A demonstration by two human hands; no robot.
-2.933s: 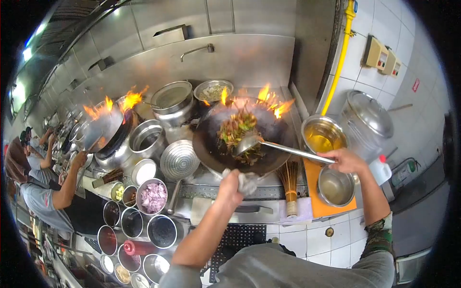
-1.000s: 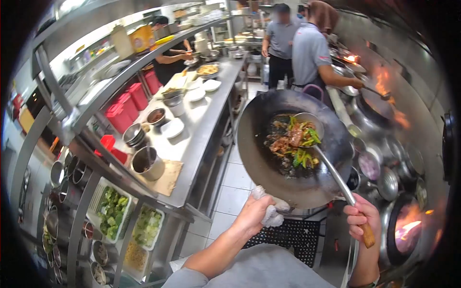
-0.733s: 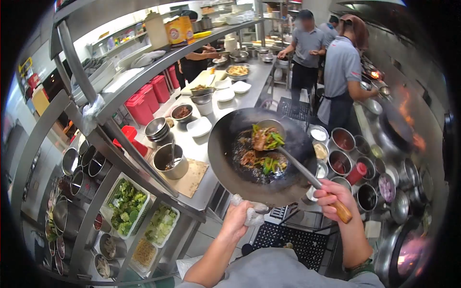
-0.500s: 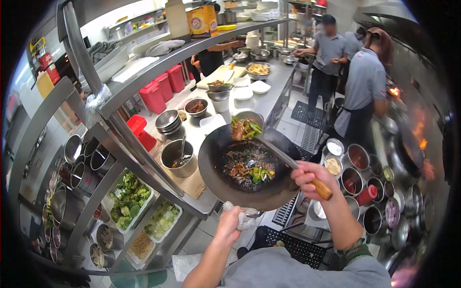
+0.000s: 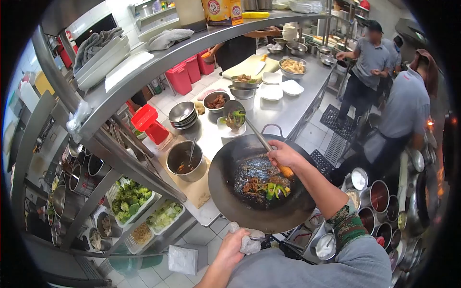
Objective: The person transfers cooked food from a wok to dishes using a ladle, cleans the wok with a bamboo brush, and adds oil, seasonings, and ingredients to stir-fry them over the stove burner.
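Note:
My left hand (image 5: pixel 233 247) is closed round a pale cloth (image 5: pixel 250 243) at the near rim of a large black wok (image 5: pixel 230 201). In the wok lie brown meat pieces and green vegetables (image 5: pixel 274 190). My right hand (image 5: pixel 284 156) grips the wooden handle of a metal ladle (image 5: pixel 258 136). The ladle's bowl, beyond the wok's far rim, is tilted over a white dish (image 5: pixel 224 127), with meat and green vegetables (image 5: pixel 235 120) at it. Whether the food there touches the dish I cannot tell.
A pot of sauce (image 5: pixel 187 163) stands left of the wok, near stacked metal bowls (image 5: pixel 183 115). An overhead shelf (image 5: pixel 192 41) crosses the upper left. Several co-workers stand beyond, one in a grey shirt (image 5: pixel 408 101) at right. Sauce containers (image 5: pixel 379 197) line the right side.
The ladle has moved from over the wok's far rim to the white dish, its bowl now tipped. My right arm reaches farther forward, and the view has shifted.

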